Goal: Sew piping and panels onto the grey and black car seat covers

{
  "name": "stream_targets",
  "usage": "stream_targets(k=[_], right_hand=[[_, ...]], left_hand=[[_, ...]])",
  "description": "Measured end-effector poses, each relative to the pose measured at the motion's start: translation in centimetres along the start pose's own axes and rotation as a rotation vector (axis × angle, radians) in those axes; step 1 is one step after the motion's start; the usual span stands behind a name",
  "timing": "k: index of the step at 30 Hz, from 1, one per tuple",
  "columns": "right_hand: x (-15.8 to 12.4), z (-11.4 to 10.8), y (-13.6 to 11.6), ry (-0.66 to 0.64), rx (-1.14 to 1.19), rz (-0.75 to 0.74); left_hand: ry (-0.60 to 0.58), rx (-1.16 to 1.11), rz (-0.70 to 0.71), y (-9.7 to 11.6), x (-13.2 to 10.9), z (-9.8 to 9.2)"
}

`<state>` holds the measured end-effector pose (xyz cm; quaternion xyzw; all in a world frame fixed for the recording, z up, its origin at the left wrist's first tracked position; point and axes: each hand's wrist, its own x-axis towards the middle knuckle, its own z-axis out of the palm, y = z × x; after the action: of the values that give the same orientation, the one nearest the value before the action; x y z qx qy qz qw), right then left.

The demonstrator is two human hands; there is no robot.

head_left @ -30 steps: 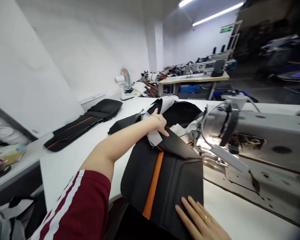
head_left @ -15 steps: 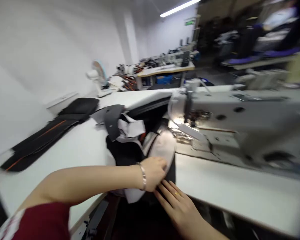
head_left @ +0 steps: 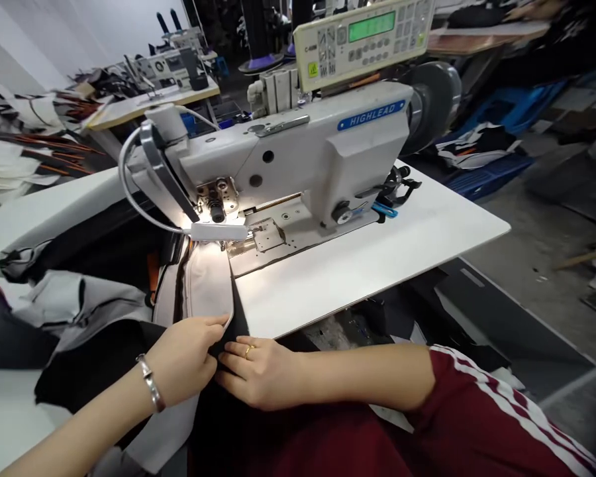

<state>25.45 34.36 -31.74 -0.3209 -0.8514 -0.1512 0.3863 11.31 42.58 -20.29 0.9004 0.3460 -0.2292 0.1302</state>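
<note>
A white desk [head_left: 377, 265] carried a grey sewing machine [head_left: 298, 152], with more cluttered workbenches [head_left: 144, 99] behind in the room. At its near edge, the left hand [head_left: 186, 361] pinched the pale fabric panel [head_left: 206, 288] running to the needle. The right hand [head_left: 263, 371] lay flat on black fabric [head_left: 228, 424] beside it, fingers together.

Matt grey-and-black cloth panel [head_left: 206, 291]; smooth white tabletop [head_left: 377, 258]; glossy painted metal sewing machine [head_left: 298, 152].
</note>
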Motion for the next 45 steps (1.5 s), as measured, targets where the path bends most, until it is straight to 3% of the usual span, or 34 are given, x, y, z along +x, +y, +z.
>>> stream_targets(k=[5, 12, 23, 32, 35, 38, 40, 42, 45], right_hand=[[0.7, 0.7, 1.3, -0.162, 0.016, 0.008], [1.7, 2.0, 3.3, -0.168, 0.05, 0.0], [4.1, 3.0, 7.0, -0.472, 0.15, -0.048], [4.1, 4.6, 8.8, -0.468, 0.146, -0.054], [4.3, 4.5, 9.0, -0.492, 0.195, 0.006], [4.9, 2.9, 8.6, -0.432, 0.327, 0.224], [6.0, 1.5, 8.0, -0.411, 0.458, 0.369], [7.6, 0.5, 7.2, -0.466, 0.517, 0.392], [10.6, 0.8, 6.1, -0.644, 0.455, 0.302]], left_hand=[[0.012, 0.029, -0.013, -0.6, 1.4, -0.7], [0.061, 0.115, 0.033, -1.2, 2.9, -1.4], [0.056, 0.168, 0.071, -1.8, 5.1, -3.0], [0.145, 0.089, 0.099, -3.2, 6.9, -3.5], [0.21, 0.084, 0.079, -3.4, 6.3, -3.9], [0.281, 0.139, -0.05, -5.8, 4.4, -4.9], [0.215, 0.132, -0.151, -8.6, 2.8, -6.0], [0.091, 0.094, -0.207, -11.1, 1.4, -7.2], [0.043, 0.166, -0.245, -11.5, 0.0, -8.8]])
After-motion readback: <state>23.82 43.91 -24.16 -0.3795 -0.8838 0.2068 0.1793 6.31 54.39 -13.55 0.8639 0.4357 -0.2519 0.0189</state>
